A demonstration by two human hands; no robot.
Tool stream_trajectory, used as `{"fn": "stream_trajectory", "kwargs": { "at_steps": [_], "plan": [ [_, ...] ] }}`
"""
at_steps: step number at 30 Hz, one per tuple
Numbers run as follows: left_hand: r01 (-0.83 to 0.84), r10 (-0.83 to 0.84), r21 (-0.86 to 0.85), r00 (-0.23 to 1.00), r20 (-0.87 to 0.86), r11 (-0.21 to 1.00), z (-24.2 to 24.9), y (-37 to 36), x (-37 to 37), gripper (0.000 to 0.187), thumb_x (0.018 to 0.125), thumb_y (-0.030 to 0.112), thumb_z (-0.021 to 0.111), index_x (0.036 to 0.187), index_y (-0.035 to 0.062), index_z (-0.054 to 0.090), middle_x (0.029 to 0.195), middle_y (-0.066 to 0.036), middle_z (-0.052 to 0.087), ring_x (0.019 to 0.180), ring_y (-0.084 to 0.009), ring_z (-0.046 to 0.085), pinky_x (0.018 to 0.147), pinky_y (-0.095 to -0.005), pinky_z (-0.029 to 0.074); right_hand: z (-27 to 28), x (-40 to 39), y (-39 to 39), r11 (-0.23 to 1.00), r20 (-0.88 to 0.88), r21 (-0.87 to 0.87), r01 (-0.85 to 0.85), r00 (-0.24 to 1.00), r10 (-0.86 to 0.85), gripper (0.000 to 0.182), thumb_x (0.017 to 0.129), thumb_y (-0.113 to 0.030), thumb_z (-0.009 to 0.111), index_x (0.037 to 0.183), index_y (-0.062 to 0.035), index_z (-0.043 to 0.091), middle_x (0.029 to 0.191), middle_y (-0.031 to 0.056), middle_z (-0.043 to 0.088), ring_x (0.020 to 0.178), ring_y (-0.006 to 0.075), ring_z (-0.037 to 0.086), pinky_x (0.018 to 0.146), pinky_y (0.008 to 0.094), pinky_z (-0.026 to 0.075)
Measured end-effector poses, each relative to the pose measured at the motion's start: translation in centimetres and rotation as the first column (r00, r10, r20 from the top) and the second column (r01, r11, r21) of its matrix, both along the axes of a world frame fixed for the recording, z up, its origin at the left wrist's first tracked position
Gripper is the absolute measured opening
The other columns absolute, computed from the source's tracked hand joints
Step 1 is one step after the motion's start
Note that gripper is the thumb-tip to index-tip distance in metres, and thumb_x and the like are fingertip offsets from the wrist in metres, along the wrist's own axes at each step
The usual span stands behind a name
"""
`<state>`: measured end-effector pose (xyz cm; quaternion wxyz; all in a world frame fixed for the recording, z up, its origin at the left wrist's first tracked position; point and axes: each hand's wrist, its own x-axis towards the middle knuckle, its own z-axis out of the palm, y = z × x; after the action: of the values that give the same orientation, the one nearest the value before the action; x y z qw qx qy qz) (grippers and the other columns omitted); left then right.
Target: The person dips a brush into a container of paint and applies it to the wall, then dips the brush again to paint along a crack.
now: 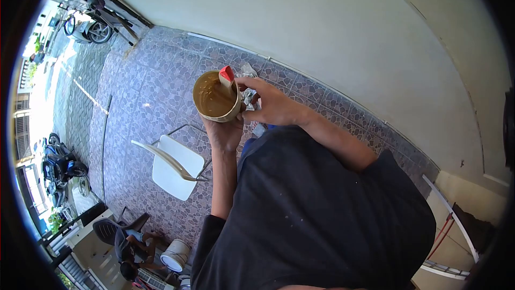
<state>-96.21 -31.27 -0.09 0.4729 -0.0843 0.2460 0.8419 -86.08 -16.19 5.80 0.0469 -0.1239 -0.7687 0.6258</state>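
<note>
My left hand (225, 132) supports a round tub (217, 117) from below, its fingers wrapped around the side. Brown paint (214, 109) lies inside, with smears up the inner wall. A brush-like tool with a red-ended, pale handle (227, 75) leans against the rim; its lower end is hidden in the tub. Beside that handle, my right hand (271, 101) has its fingers curved and apart, with the index fingertip right at the rim and the thumb lower along the tub's side.
A white chair (170, 166) stands on the stone-patterned floor (145, 83). A pale wall (343, 32) runs along the right. A person (129, 250) sits near a white bucket (175, 255) at lower left. Motorbikes (61, 166) are parked outside, and a ladder-like frame (450, 217) stands at right.
</note>
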Motion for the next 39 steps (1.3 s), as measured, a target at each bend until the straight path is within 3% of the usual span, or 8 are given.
{"fn": "stream_trajectory", "kwargs": {
  "at_steps": [3,4,7,14,19,22,25,39],
  "plan": [
    [-0.006,0.007,-0.019,1.0,0.008,1.0,-0.6,0.5,-0.7,0.073,0.1,0.068,0.046,0.147,0.0125,0.05,0.128,-0.014,0.065,0.092,-0.0268,0.07,0.066,-0.0295,0.062,-1.4,-0.5,-0.8,0.984,-0.139,0.172,0.049,0.99,-0.025,0.085,0.081,-0.015,0.08,0.155,-0.0135,0.04,0.14,0.0152,0.052,0.128,0.0271,0.051,0.098,0.0386,0.05],
    [0.053,-0.058,0.113,0.997,0.044,0.992,-1.9,0.1,-1.3,0.073,0.1,0.068,0.047,0.146,0.0119,0.051,0.128,-0.015,0.065,0.093,-0.0289,0.069,0.071,-0.0319,0.063,-1.1,-0.3,-0.9,0.988,-0.074,0.151,0.029,0.997,-0.018,0.091,0.08,-0.02,0.085,0.156,-0.0126,0.037,0.144,0.0165,0.051,0.131,0.0299,0.049,0.1,0.0412,0.049],
    [0.093,-0.105,0.203,0.993,0.05,0.975,-3.1,0.1,-1.9,0.069,0.1,0.064,0.049,0.146,0.0112,0.051,0.129,-0.016,0.065,0.093,-0.0306,0.069,0.077,-0.0343,0.063,-0.9,-0.7,-1.6,0.956,-0.15,0.266,0.123,0.985,-0.085,0.095,0.076,-0.029,0.092,0.153,-0.0097,0.04,0.144,0.0172,0.051,0.132,0.0326,0.049,0.104,0.045,0.047],
    [0.082,-0.09,0.09,0.991,0.095,0.993,-3.2,1.8,-0.4,0.054,0.103,0.043,0.054,0.143,0.0053,0.054,0.133,-0.017,0.064,0.106,-0.0318,0.067,0.086,-0.0376,0.062,-2.2,0.3,-1.5,0.919,-0.22,0.253,0.304,0.943,-0.251,0.093,0.073,-0.035,0.094,0.147,-0.0078,0.046,0.134,0.0173,0.059,0.127,0.0361,0.055,0.109,0.0486,0.044],
    [0.212,-0.23,0.142,0.965,0.127,0.967,-4.2,3.6,2.6,0.052,0.103,0.041,0.056,0.142,0.0069,0.055,0.134,-0.015,0.064,0.114,-0.0293,0.065,0.091,-0.0382,0.06,-2.3,4.2,0.0,0.877,-0.225,0.262,0.404,0.909,-0.351,0.091,0.072,-0.031,0.095,0.147,-0.0078,0.048,0.132,0.0172,0.06,0.125,0.0361,0.056,0.106,0.0475,0.047],
    [0.28,-0.312,0.202,0.937,0.155,0.939,-4.0,5.5,5.3,0.052,0.102,0.042,0.057,0.141,0.0077,0.056,0.136,-0.014,0.063,0.116,-0.0286,0.064,0.094,-0.0377,0.059,-1.6,7.4,1.5,0.883,-0.11,0.224,0.413,0.911,-0.398,0.09,0.072,-0.03,0.095,0.146,-0.0073,0.049,0.131,0.0175,0.06,0.125,0.0369,0.056,0.107,0.0475,0.046],
    [0.307,-0.33,0.146,0.929,0.167,0.94,-4.2,7.7,8.4,0.053,0.101,0.043,0.059,0.141,0.0082,0.057,0.137,-0.013,0.062,0.117,-0.0292,0.063,0.096,-0.0382,0.057,-2.1,11.1,3.3,0.851,-0.197,0.237,0.469,0.881,-0.431,0.089,0.073,-0.029,0.094,0.146,-0.0068,0.05,0.132,0.0181,0.06,0.125,0.0372,0.056,0.108,0.0474,0.046],
    [0.397,-0.404,0.079,0.885,0.23,0.914,-3.2,21.3,29.5,0.056,0.101,0.047,0.057,0.138,0.0052,0.058,0.136,-0.016,0.061,0.119,-0.0328,0.061,0.103,-0.0454,0.053,-1.6,34.1,18.1,0.886,-0.153,0.217,0.41,0.911,-0.384,0.089,0.071,-0.023,0.095,0.146,-0.0079,0.051,0.129,0.0163,0.063,0.123,0.0371,0.057,0.106,0.0471,0.047]
  ]
}}
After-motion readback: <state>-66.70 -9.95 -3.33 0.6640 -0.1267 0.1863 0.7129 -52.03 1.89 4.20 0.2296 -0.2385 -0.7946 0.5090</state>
